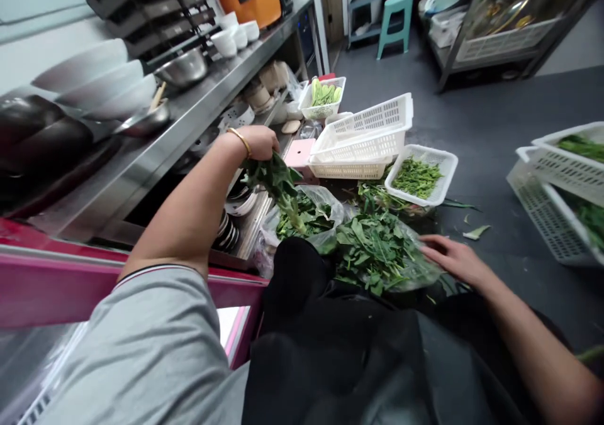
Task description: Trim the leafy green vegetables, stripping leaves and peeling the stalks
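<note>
Left hand [263,142]: closed around a bunch of leafy greens [278,183], back of hand up, fingertips mostly hidden. My bunch hangs slanted just off the long edge of the steel bench [198,120], dark leaves at my grip, paler stems angled down over the left plastic bag [333,202], which holds loose leaves.

Right hand [455,260]: loosely open, fingers extended at the right edge of the right plastic bag [418,268]; I cannot tell whether my thumb pins the plastic. Heaped greens [370,246] there: flat leaves, thin stems.
</note>
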`<state>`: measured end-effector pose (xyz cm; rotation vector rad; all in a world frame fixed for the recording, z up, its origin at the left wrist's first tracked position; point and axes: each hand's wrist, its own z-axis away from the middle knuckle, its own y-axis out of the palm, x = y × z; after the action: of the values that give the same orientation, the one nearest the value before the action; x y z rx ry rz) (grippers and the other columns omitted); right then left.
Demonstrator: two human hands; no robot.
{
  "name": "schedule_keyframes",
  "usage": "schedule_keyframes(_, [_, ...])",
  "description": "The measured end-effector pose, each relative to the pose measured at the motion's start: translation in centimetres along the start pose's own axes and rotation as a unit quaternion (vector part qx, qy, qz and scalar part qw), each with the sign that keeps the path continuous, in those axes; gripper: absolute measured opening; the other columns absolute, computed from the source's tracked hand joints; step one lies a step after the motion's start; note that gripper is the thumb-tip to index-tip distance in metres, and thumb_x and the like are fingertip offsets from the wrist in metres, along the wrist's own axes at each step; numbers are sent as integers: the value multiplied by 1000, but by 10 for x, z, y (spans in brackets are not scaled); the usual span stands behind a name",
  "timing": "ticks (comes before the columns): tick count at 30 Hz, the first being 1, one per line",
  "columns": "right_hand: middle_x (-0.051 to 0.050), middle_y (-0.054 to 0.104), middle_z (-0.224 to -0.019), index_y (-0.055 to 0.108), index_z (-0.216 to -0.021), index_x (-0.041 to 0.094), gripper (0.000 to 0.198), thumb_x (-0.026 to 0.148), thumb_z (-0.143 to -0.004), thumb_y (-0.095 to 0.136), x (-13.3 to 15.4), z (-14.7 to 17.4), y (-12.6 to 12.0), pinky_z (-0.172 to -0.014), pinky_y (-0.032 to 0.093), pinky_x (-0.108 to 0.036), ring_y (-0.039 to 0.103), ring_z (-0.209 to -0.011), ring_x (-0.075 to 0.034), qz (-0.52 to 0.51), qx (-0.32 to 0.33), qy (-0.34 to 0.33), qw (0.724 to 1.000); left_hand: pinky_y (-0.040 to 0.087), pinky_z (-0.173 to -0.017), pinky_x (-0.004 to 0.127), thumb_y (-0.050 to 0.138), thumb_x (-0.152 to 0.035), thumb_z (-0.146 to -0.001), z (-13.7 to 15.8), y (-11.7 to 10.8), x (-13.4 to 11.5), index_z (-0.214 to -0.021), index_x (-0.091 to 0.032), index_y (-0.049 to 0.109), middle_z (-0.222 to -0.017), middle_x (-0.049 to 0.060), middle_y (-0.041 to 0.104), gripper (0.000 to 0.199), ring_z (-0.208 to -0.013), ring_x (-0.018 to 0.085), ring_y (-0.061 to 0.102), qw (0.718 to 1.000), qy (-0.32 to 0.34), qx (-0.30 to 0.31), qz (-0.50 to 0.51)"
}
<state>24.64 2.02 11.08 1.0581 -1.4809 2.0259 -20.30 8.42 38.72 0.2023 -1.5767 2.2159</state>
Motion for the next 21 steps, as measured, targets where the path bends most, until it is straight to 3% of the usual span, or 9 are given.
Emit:
schedule_keyframes(2, [-10,67,-104,55,-123,22,65,54,-67,66,61,-8,25,-82,50,-37,64,-88,-24,-42,51,-67,996,41,-85,34,55,-7,-65,18,-29,-17,-91,-12,73,-73,4,66,32,-85,21,59,998,34,-39,21])
schedule_keyframes(4, [-11,63,-113,48,-130,21,78,54,-63,72,116,-22,52,-82,49,-37,63,-90,-24,-57,72,-118,989,40,-87,33,56,-10,-66,31,-46,-40,-89,-14,73,-71,2,64,29,-87,21,59,993,78,-73,39])
schedule_keyframes(7, [-9,65,-107,44,-133,20,81,54,-65,72,161,-48,83,-77,49,-32,62,-87,-21,-89,41,-152,984,41,-84,32,55,-13,-67,36,-50,-76,-88,-16,73,-74,1,64,28,-85,19,60,982,138,-113,62])
schedule_keyframes(11, [-4,66,-75,45,-130,13,70,53,-76,63,145,-64,95,-57,45,-25,58,-60,-14,-122,31,-38,991,42,-82,32,53,-14,-67,12,-17,-119,-89,-16,72,-70,0,63,30,-80,18,59,951,197,-156,178])
schedule_keyframes(14, [-6,65,-73,61,-103,13,48,52,-74,65,112,-53,92,-59,44,-25,61,-68,-17,-53,-35,21,998,44,-82,31,53,-10,-66,-14,16,-151,-92,-14,72,-74,2,65,33,-79,18,59,914,228,-163,293])
schedule_keyframes(17, [-8,65,-73,62,-75,16,21,37,-74,66,83,-37,85,-64,44,-25,63,-78,-21,6,-64,53,997,45,-87,34,60,-12,-64,-31,40,-177,-105,-14,68,-94,6,67,42,-91,21,59,837,272,-176,441])
schedule_keyframes(19, [-6,64,-63,58,-65,17,17,29,-77,61,68,-28,80,-59,45,-25,63,-67,-19,-8,-32,70,997,45,-90,37,67,-17,-63,-34,54,-184,-118,-16,61,-111,9,62,56,-101,24,57,748,283,-186,570])
schedule_keyframes(21, [-4,62,-55,55,-60,17,21,28,-79,56,55,-22,73,-49,45,-24,59,-51,-16,-38,2,89,995,47,-88,37,70,-25,-65,-35,76,-184,-128,-20,53,-122,11,56,65,-106,26,57,631,251,-210,703])
